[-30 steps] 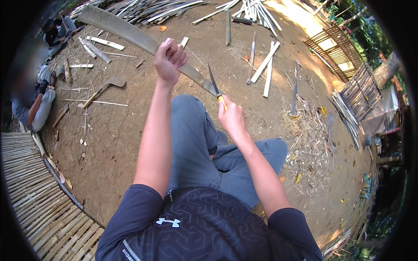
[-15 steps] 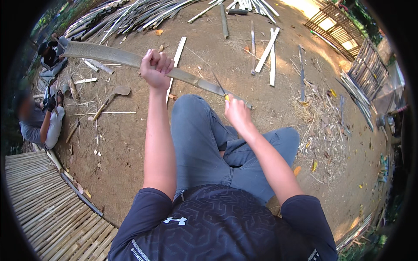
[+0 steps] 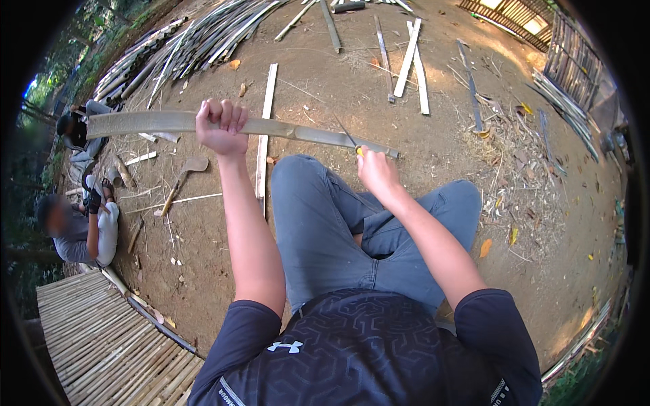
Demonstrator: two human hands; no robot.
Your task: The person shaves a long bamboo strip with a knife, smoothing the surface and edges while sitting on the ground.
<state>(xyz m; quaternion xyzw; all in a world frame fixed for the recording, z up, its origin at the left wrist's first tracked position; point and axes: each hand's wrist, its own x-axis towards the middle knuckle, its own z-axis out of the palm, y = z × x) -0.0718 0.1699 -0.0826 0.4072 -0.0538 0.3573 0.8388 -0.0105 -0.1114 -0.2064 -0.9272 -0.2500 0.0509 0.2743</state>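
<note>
A long split bamboo strip (image 3: pixel 271 128) stretches crosswise in front of me, its wide end to the left and its narrow end above my right knee. My left hand (image 3: pixel 222 127) is closed around it left of the middle, knuckles up. In the fist of my right hand (image 3: pixel 379 169) is a knife (image 3: pixel 347 131) with a yellow handle. Its thin blade points up and left and crosses the strip near the narrow end. Whether the edge touches the bamboo, I cannot tell. My legs in grey trousers are bent below the strip.
Pale bamboo slats (image 3: pixel 409 57) lie on the dirt ahead, with a large bamboo pile (image 3: pixel 203 44) at the far left. A broad-bladed tool (image 3: pixel 195 164) lies left of me. Two people sit farther left, near a bamboo-slat platform (image 3: pixel 101 325). Shavings (image 3: pixel 514 172) litter the right.
The bamboo strip now lies more level, its left end lower in the picture. Both hands keep their hold, and the right hand with the knife has shifted slightly right. The whole view has turned somewhat.
</note>
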